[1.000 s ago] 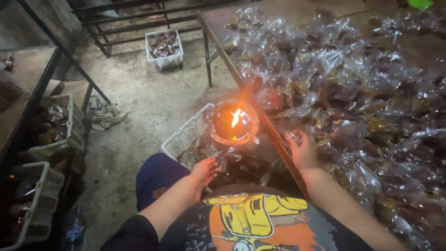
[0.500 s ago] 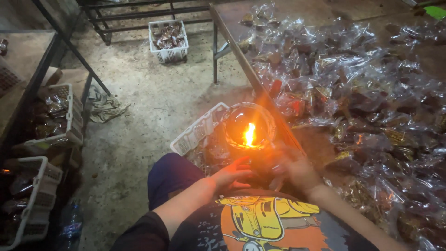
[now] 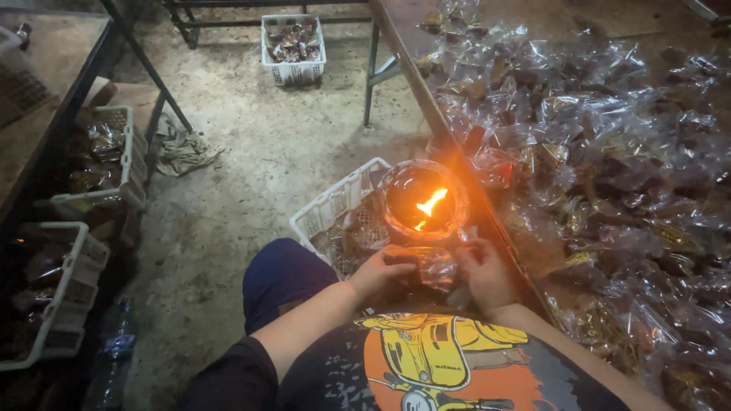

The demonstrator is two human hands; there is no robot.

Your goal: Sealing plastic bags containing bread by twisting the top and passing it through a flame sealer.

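Dim room — seemingly concrete floor (image 3: 251, 152)

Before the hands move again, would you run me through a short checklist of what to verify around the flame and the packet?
1. Both hands on the clear packet: ok; left hand and right hand each hold an end.
2. Flame lit inside the glass bowl: ok.
3. Packet clear of the flame: ok; it sits below the bowl's near rim.
4. Packet's edge sealed: cannot tell, too blurred.
5. White basket ready beside the knee: ok; it holds packets.
6. Loose packets on the table kept off the bowl: not ok; the pile crowds close to it.
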